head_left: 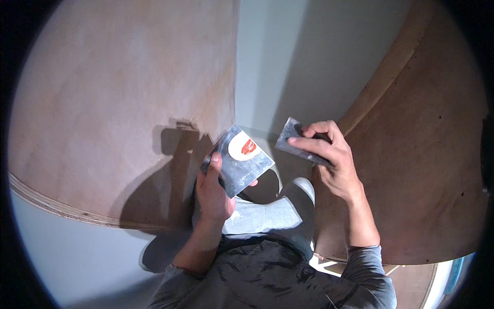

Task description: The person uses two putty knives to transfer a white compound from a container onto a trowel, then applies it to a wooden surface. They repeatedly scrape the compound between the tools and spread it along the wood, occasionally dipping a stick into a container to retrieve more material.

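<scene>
Fingers of left hand (213, 188) clamp putty plate (242, 159), tilted up-right; right hand (329, 154) grips scraper (294, 138).

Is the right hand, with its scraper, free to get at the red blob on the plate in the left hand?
Probably yes: the right hand holds its scraper beside the metal plate, nothing between it and the red blob.

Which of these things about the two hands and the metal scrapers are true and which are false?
1. The left hand holds a wide metal scraper. True.
2. That scraper carries a blob of white and red paste. True.
3. The right hand is empty. False: it holds a smaller scraper.
4. The wooden panels are painted blue. False: they are bare brown plywood.
5. The two scrapers touch. False: they are apart.
</scene>
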{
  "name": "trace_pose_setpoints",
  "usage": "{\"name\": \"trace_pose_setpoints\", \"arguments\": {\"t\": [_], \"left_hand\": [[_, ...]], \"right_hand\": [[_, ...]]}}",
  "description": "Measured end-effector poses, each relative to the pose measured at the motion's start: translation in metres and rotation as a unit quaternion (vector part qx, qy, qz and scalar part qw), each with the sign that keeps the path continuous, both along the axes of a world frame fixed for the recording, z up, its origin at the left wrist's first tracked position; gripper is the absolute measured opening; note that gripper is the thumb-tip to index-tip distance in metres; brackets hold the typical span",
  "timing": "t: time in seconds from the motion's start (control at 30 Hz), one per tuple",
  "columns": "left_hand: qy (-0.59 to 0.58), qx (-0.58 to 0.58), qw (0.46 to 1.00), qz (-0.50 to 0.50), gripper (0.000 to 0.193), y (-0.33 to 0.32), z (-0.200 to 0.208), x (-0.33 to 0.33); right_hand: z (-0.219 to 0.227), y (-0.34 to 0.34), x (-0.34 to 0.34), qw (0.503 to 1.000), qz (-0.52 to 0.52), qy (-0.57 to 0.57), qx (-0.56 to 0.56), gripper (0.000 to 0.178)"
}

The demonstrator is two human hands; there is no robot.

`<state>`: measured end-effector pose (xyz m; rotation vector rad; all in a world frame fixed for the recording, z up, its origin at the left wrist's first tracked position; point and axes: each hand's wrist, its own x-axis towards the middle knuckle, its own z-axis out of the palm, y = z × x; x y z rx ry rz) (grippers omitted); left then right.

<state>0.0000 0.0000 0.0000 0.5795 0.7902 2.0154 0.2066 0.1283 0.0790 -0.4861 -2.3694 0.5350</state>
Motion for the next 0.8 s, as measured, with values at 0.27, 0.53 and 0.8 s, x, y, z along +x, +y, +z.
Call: {"name": "trace_pose_setpoints", "arguments": {"t": [0.27,0.53,0.8], "left_hand": [[0.023,0.0,1.0,-0.021,0.05,0.018,-0.029,-0.009],[0.001,-0.002,0.999,-0.047,0.046,0.023,-0.061,-0.025],[0.028,-0.024,0.996,-0.086,0.041,0.017,-0.061,-0.025]], "right_hand": [[-0.001,-0.008,-0.045,0.936,-0.001,-0.2,0.29,0.038],[0.01,-0.015,-0.081,0.919,0.042,-0.272,0.284,0.031],[0.007,-0.029,-0.096,0.922,0.004,-0.253,0.293,0.031]]}}
